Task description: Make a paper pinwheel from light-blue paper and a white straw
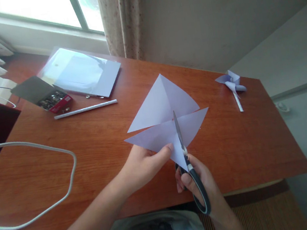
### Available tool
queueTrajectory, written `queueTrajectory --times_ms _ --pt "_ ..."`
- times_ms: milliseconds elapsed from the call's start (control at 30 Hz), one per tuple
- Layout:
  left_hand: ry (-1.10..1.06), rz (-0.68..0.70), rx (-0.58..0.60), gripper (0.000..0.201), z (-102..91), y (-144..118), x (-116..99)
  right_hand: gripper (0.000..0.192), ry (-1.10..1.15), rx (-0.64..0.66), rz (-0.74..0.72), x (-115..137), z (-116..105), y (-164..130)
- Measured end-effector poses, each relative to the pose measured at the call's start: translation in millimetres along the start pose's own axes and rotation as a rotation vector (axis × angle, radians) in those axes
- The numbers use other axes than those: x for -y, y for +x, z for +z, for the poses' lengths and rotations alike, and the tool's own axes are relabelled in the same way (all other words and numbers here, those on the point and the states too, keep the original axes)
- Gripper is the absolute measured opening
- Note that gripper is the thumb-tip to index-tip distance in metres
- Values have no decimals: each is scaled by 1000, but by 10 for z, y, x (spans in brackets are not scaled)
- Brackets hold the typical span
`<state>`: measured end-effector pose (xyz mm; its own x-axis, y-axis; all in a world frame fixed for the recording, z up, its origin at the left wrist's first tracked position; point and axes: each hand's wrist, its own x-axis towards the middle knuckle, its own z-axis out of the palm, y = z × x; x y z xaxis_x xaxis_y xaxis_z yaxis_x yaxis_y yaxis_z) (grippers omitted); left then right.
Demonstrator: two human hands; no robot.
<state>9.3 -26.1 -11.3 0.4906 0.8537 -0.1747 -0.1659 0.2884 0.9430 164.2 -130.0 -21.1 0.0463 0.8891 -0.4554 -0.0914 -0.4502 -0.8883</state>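
A square sheet of white paper, turned corner-up, hangs over the table with slits running in from its left and right corners. My left hand pinches its lower part, thumb on top and fingers hidden underneath. In my right hand is a pair of scissors with dark handles. One blade lies over the paper, pointing from the bottom corner towards the middle; the other blade is hidden beneath the sheet.
A paper pinwheel lies at the table's right. On the left are a rolled paper stick, an open box of small metal pieces, and a clear folder with paper. A white cable loops across the table.
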Motion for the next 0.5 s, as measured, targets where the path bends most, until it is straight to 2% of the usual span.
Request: queueTrajectory --times_ms 267,500 --pt "-46 3 -39 4 13 4 -2 52 -12 -16 15 4 -1 1" --pt "-81 -14 -28 4 18 4 5 53 -11 -27 37 10 3 2"
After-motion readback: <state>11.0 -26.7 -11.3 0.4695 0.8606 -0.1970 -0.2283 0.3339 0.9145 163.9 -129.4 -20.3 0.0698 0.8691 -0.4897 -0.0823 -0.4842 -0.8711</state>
